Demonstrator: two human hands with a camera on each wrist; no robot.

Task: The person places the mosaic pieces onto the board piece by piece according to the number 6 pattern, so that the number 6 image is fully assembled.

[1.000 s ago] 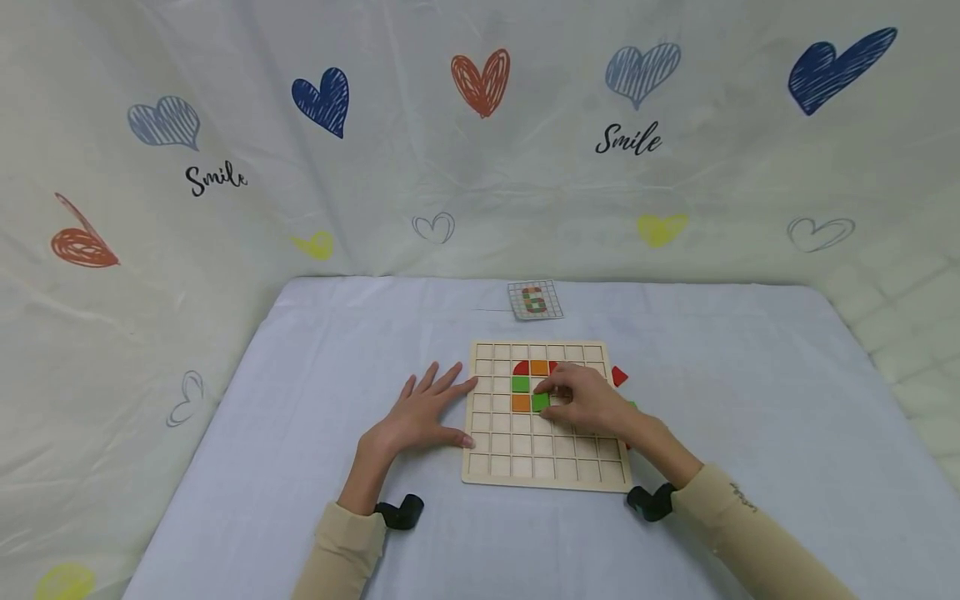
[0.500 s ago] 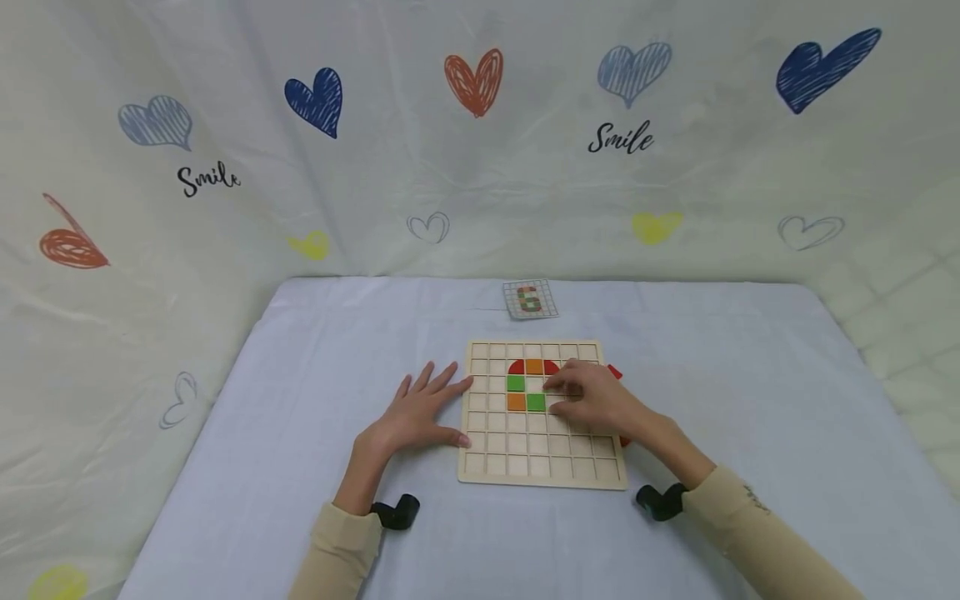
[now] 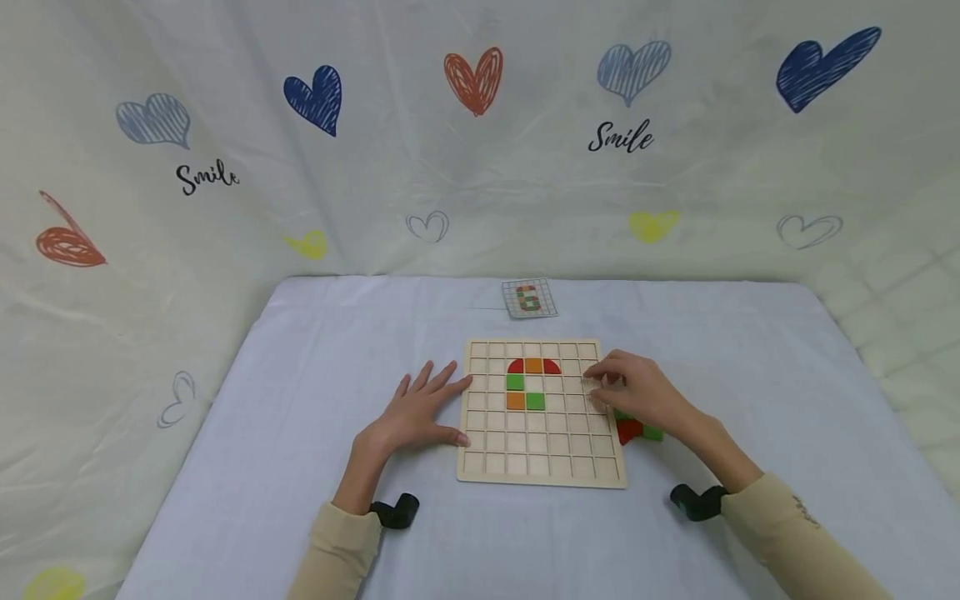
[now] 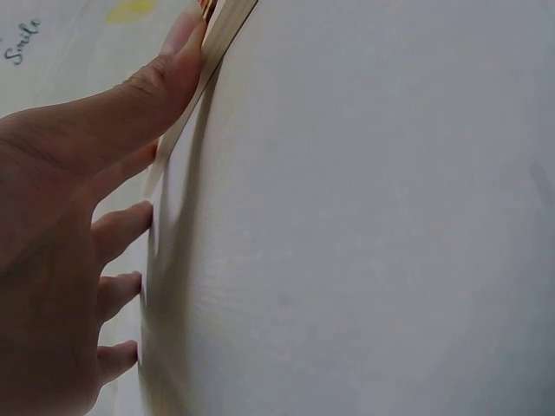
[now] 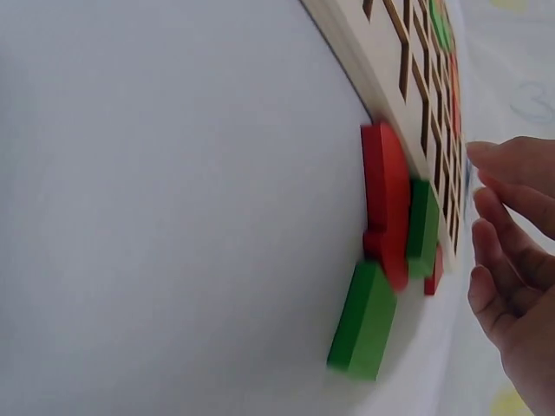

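Observation:
A wooden grid board (image 3: pixel 558 468) lies on the table, with red, orange and green pieces set in several of its cells. Spread fingers of my left hand (image 3: pixel 414 419) rest at the board's left edge; the left wrist view shows the thumb (image 4: pixel 173 65) against that edge. Over the right edge is my right hand (image 3: pixel 645 387), its fingers loosely bent with nothing between them. Beside the board below it lie loose pieces: a red one (image 5: pixel 388 186), a green block (image 5: pixel 366 321) and another green piece (image 5: pixel 423 227) against the board's side.
A small card (image 3: pixel 529 298) printed with a coloured figure 6 on a grid lies behind the board. A white cloth (image 3: pixel 360 325) covers the table. Behind it hangs a white curtain (image 3: pixel 540 183) with printed hearts.
My right hand has moved right, from a green square in the middle of the board to the board's right edge. That square stays in its cell. The left hand keeps its place.

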